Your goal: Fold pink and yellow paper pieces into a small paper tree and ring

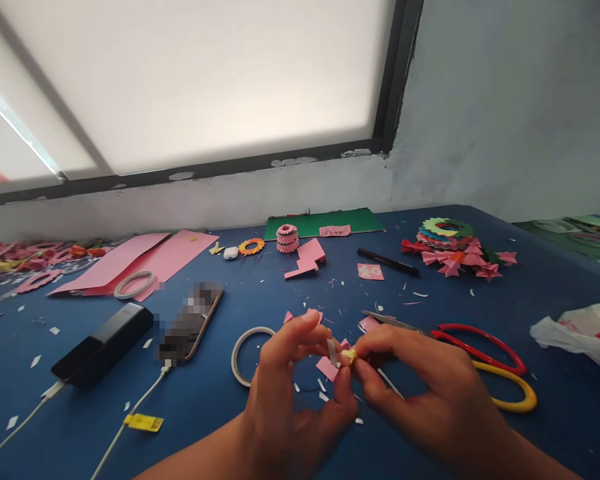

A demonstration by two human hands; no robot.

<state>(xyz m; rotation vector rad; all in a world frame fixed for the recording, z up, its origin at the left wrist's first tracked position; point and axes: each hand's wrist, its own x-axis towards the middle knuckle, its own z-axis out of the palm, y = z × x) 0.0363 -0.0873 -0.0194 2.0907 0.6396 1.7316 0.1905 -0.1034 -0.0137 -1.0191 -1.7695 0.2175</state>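
Note:
A small yellow paper piece point(349, 355) is pinched between the thumb and forefinger of my right hand point(420, 387). My left hand point(300, 387) is curled beside it, thumb and fingers close to the yellow piece, with a thin whitish strip point(333, 352) at its fingertips. Beneath the hands lie a pink paper scrap point(327, 368) and white bits. Scissors with one red and one yellow handle point(510, 393) rest behind and right of my right hand, their blades partly hidden by it. A roll of white tape point(237, 357) lies left of my left hand, which covers part of it.
On the blue table point(250, 300) are a phone point(193, 323), a black power bank point(103, 343), pink sheets point(115, 263), a black pen point(387, 262) and paper flowers point(450, 257). A plastic bag point(580, 330) sits at the right edge.

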